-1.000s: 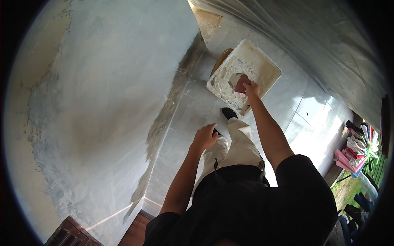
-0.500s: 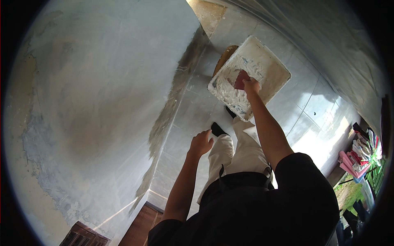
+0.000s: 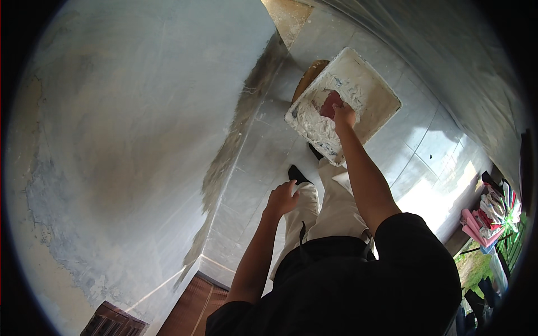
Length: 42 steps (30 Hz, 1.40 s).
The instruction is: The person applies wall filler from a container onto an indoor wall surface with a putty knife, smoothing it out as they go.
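My right hand [image 3: 343, 115] grips a reddish flat scraper [image 3: 329, 104], its blade down in the white paste [image 3: 314, 126] inside a square, plaster-smeared tub [image 3: 383, 113]. A tan, round-edged piece [image 3: 305, 75] shows from beneath the tub's left side; what it is I cannot tell. My left hand [image 3: 282, 197] hangs in front of my legs, short of the tub, loosely bent with fingers apart and holding nothing.
A patchy grey plastered wall [image 3: 129, 129] fills the left, above tiled floor [image 3: 426, 190]. Grey sheeting [image 3: 448, 61] runs along the upper right. Hanging clothes [image 3: 479, 221] are at the right, a brown mat [image 3: 193, 305] and dark shuttered piece [image 3: 112, 319] at the bottom.
The tub sits a little further up and right in the picture. My right hand has shifted the scraper slightly upward within the paste. My left hand has dropped a little.
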Available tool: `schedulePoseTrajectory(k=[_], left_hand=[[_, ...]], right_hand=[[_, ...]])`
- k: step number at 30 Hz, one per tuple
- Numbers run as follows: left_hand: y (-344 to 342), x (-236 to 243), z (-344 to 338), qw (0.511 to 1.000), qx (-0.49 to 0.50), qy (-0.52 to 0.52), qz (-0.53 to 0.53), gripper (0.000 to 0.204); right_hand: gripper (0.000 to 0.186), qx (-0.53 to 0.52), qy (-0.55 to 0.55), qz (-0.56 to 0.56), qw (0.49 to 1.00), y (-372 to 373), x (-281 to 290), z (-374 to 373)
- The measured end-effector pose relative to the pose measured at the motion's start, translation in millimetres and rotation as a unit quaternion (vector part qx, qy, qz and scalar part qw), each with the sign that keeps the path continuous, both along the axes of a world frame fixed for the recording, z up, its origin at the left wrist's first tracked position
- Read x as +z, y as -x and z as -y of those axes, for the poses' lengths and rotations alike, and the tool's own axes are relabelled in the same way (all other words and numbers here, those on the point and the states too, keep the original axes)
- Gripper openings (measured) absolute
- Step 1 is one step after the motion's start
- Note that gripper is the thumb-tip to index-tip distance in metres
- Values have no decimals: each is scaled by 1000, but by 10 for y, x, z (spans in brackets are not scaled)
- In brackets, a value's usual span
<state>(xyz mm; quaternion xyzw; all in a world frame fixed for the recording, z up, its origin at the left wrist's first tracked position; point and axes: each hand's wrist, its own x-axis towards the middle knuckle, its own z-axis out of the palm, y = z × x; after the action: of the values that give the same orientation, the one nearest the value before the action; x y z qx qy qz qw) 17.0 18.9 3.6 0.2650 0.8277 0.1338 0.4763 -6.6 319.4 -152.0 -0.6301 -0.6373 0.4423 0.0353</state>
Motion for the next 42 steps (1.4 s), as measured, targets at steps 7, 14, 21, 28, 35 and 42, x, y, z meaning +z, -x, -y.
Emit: schedulePoseTrajectory(k=[7,14,21,28,35,42], left_hand=[[-3,-8,45,999,23,27,20,50],[-58,-37,84,999,34,37,22,50],[-43,-39,-7,999,43,20,16,50],[67,105,-4,996,74,-41,-39,49],[323,641,-72,981,142,-105,-80,46],[519,1211,341,952,160,-157,-207,46]], right_hand=[[29,-4,71,-56,996,-76,-240,-39],[17,-34,214,-147,965,-239,58,146],[21,-70,399,-317,858,-377,733,-28],[26,-15,454,-439,775,-186,1325,-121],[39,37,477,-528,702,71,2058,71],[36,190,516,-511,660,484,2880,809]])
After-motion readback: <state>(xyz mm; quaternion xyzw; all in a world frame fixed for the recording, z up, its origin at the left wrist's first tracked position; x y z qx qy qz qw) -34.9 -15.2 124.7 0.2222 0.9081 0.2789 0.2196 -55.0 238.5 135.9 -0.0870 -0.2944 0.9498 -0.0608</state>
